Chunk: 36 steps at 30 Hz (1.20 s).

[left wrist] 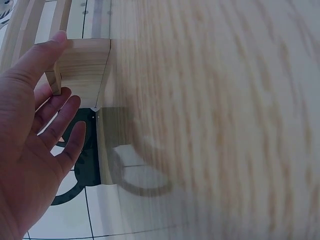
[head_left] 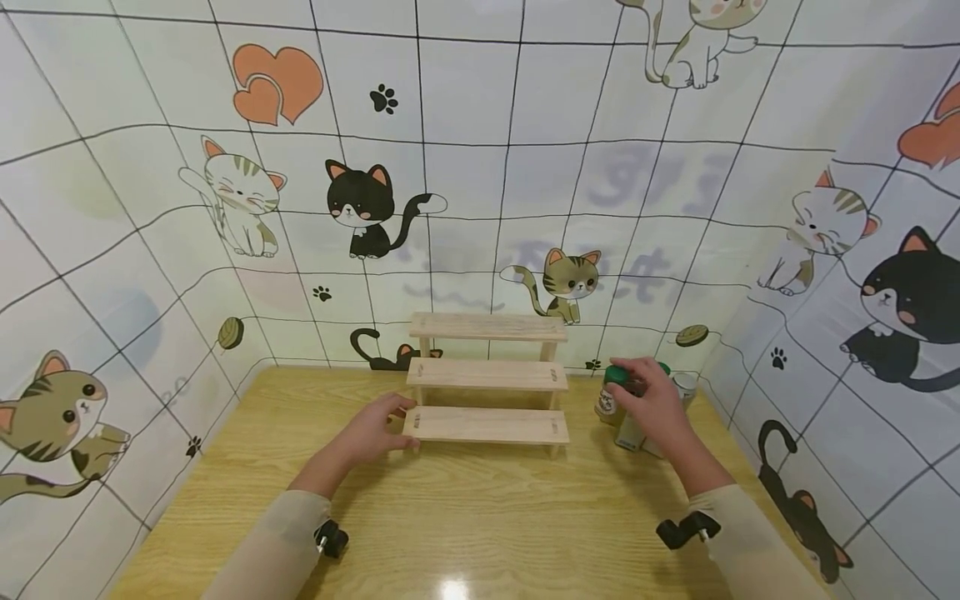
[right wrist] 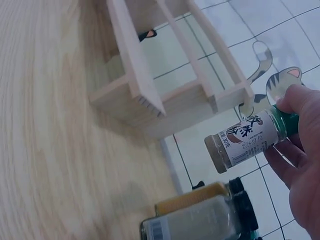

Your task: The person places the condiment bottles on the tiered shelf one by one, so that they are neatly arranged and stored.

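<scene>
The left hand [head_left: 373, 429] and right hand [head_left: 657, 406] pinch, well apart.

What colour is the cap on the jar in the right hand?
The cap is green, seen best in the right wrist view.

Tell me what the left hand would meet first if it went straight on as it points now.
Most likely the wooden shelf; the left hand seems to touch its bottom step.
</scene>
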Motion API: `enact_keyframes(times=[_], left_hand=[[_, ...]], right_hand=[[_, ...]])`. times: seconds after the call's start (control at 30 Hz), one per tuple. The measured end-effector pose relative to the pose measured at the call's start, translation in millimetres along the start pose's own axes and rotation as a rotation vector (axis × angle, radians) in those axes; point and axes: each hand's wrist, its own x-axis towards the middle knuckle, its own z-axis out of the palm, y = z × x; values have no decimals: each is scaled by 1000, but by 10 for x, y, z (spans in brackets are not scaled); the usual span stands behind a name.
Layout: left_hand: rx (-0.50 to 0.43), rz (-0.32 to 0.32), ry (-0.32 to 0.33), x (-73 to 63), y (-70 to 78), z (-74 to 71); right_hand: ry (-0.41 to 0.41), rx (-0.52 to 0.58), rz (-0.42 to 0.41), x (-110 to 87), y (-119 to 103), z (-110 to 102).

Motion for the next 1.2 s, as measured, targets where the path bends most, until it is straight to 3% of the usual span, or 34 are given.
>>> enact_keyframes(times=[0.57,0.9,1.2], left_hand=[[-15,2,-1,8,18,-20],[-25,-34,1,17,16,-7],[-37,-39,5,20,3,-3]], right_hand=[[20,110,67,275,-408,1],[46,242,21,504,-675,132],[44,346,-39,830,-875,335]])
